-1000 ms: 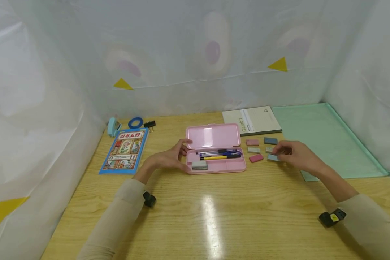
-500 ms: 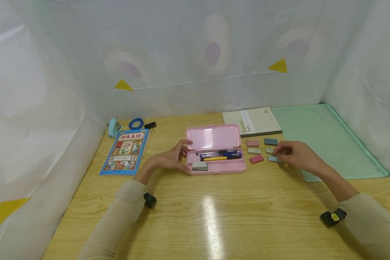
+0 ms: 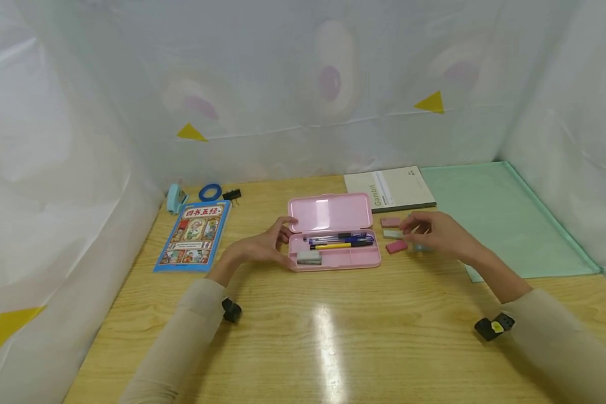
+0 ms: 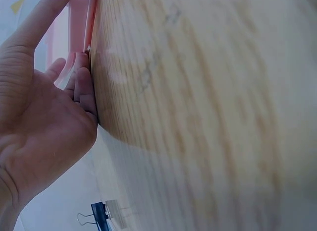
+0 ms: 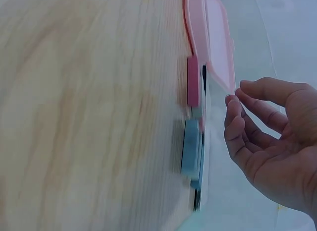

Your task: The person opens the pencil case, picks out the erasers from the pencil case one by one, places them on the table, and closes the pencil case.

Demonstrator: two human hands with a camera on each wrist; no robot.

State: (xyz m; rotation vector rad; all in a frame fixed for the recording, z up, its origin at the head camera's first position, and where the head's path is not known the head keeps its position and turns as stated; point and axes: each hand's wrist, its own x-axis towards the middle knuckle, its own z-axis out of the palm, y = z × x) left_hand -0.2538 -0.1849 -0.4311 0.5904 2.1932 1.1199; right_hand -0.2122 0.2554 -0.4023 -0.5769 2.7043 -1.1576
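A pink pencil case [image 3: 361,260] lies open, its lid [image 3: 350,213] tilted back. Inside are several pens [image 3: 340,246] and a whitish eraser [image 3: 309,257] in the front-left compartment. My left hand [image 3: 262,245] holds the case's left end, thumb at the front corner and fingers behind. To the right of the case, my right hand [image 3: 441,234] hovers over rows of small erasers, fingers loosely bent and nothing visible between them. Pink erasers [image 3: 396,246] and a white one [image 3: 393,234] show beside its fingertips; a light blue eraser [image 5: 190,146] sits below. The hand hides others.
At left lies a blue-bordered book [image 3: 192,238], with a light blue stapler [image 3: 174,199], blue tape roll [image 3: 210,192] and black binder clip [image 3: 232,194] behind it. A notebook [image 3: 404,185] and a green glass-like sheet [image 3: 510,219] lie at back right.
My right hand has moved left from beside the light blue eraser, over the rows toward the pencil case. The light blue eraser stays on the table. My left hand keeps its place.
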